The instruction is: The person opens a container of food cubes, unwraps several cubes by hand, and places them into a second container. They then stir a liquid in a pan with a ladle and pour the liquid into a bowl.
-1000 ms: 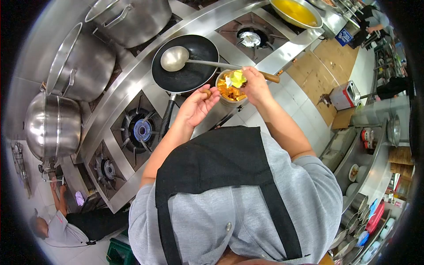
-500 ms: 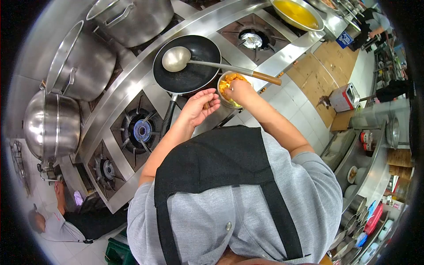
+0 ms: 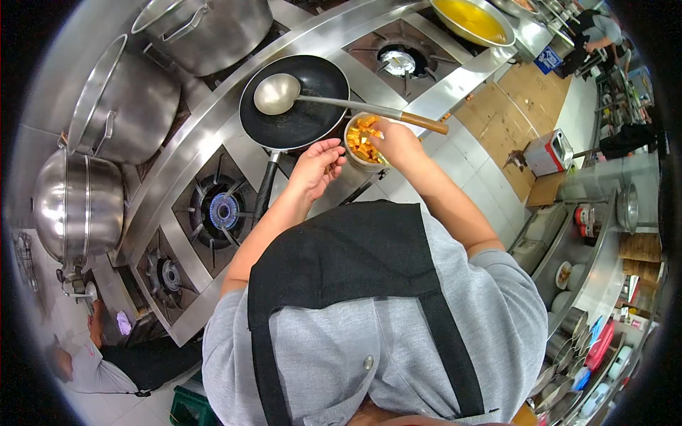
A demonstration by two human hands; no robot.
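Observation:
My left hand (image 3: pixel 316 170) is raised beside a round container (image 3: pixel 368 166), fingers loosely curled and a little apart, holding nothing visible. Orange chunks (image 3: pixel 361 145) fill much of that container. Over its right rim is my right hand (image 3: pixel 399 145), fingers bent and closed; what they hold, if anything, is hidden. A black frying pan (image 3: pixel 288 129) sits on the stove just beyond my hands. The metal ladle (image 3: pixel 277 94) rests with its bowl in the pan, and its wooden-ended handle (image 3: pixel 425 122) reaches out above the container.
A lit burner (image 3: pixel 224 211) shows a blue flame left of the pan handle. Large steel pots (image 3: pixel 131 99) line the back left. A pan of yellow liquid (image 3: pixel 472 21) stands at the far right. Another person (image 3: pixel 92 366) is at lower left, and one more at upper right.
My right hand has lifted out of the orange chunks to the container's right rim, uncovering more of them. The fingers of my left hand have curled slightly. The view has shifted a little.

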